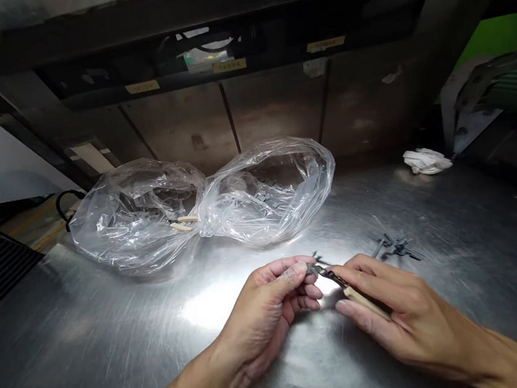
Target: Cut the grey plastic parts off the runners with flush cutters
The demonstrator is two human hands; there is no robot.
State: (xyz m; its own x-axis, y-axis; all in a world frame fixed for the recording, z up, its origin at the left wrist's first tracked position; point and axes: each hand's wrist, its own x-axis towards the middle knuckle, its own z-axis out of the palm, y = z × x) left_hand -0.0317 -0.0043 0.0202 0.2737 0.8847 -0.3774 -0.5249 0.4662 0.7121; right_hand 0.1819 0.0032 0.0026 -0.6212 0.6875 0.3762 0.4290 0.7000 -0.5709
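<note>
Between the thumb and fingers of my left hand (275, 298) is a small grey plastic part (312, 268). My right hand (397, 309) is closed round a pair of cutting pliers (367, 303) with cream-coloured handles. The jaws of the pliers meet the grey part at its right side; whether they are closed on it cannot be made out. A thin dark piece sticks up just behind the fingertips. To the right, beyond my right hand, a loose heap of grey plastic sprue pieces (396, 247) lies on the metal table (131, 352).
Two clear plastic bags stand open behind my hands. The left bag (139, 251) has a second cream-handled tool (182, 226) at its right edge; grey parts (265, 196) lie in the right bag (272, 233). A crumpled white cloth or paper (426, 161) sits back right, before a metal machine panel (272, 111).
</note>
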